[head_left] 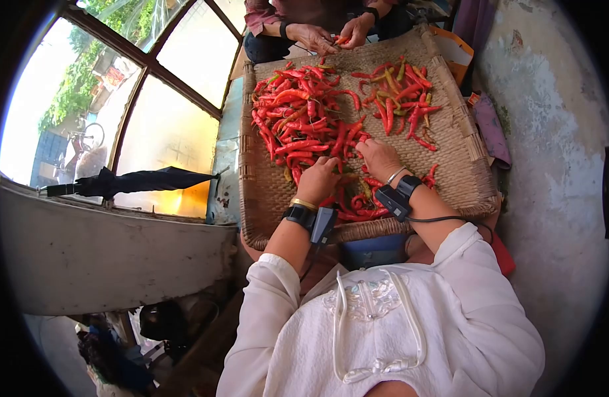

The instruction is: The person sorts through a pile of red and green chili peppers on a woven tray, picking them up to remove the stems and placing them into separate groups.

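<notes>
1. A large, four-sided tray of tan woven wicker with a raised rim [464,142] stands before the person in the white top [364,311].
2. Glossy, slender red chilli peppers [298,99] lie in a big heap on the tray's left side; a smaller group of red and yellow-green chilli peppers [400,92] lies at the far right, and more red ones lie near the close rim.
3. The person's left hand [319,180], above a gold-coloured bracelet [304,203], is at the heap's near edge, fingers curled down; whether it grips a pepper cannot be told.
4. The right hand [378,161], with a silver-coloured bracelet [396,175], is just beside it, fingers bent among the peppers; its grip cannot be told either.
5. Across the tray, a co-worker's two hands [312,40] are close together around a small red piece [343,40].
6. A furled black umbrella [142,182] lies along the window at left.
</notes>
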Available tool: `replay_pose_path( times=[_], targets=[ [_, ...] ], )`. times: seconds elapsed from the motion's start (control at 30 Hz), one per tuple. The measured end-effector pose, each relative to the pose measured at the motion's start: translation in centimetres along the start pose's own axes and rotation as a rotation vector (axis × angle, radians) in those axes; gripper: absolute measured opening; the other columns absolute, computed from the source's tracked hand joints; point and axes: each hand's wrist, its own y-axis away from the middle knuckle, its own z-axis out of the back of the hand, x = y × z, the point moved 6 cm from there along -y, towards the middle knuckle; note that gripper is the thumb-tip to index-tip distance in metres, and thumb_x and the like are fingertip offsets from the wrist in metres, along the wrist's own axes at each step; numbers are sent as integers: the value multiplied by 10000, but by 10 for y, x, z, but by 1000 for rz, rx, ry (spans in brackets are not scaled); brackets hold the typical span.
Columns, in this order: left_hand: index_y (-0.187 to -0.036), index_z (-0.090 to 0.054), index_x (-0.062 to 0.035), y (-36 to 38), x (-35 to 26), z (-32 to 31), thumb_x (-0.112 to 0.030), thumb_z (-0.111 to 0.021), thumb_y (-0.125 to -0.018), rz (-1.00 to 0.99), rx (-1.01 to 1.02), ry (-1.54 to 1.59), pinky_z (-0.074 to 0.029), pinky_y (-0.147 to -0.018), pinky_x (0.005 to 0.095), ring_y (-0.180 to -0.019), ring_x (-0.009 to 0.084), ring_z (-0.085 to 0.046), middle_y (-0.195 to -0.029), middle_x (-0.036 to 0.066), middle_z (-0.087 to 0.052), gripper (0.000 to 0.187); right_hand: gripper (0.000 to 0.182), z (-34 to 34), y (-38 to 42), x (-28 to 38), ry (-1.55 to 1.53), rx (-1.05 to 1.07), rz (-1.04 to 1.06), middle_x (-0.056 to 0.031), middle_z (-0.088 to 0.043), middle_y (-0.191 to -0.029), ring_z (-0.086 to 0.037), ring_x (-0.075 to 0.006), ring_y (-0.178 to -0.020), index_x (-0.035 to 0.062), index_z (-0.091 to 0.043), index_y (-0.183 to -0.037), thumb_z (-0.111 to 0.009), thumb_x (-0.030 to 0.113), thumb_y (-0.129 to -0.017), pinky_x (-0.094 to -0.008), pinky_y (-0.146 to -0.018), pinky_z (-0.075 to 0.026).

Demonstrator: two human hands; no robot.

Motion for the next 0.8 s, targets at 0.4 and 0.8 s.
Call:
replay_pose_path(
  times=[0.4, 0.8],
  targets=[
    [-928, -612, -83, -2, 3, -3, -207, -654, -673, 71, 92, -97, -478, -678, 414, -778, 323, -601, -794, 147, -623, 286, 347, 54, 10, -87, -1279, -416, -844, -43, -602, -795, -554, -88, -623, -13, -508, -1096, -575, 219, -847, -215, -516, -440],
    [-870, -638, -68, -6, -12, 19, -105, -644, -681, -63, -114, 282, -476, -661, 362, -753, 283, -599, -824, 114, -612, 193, 252, 15, 12, 12, -612, 174, -10, -109, -628, -767, -594, -277, -728, 69, -634, -964, -570, 222, -774, -366, -720, -466]
  ],
)
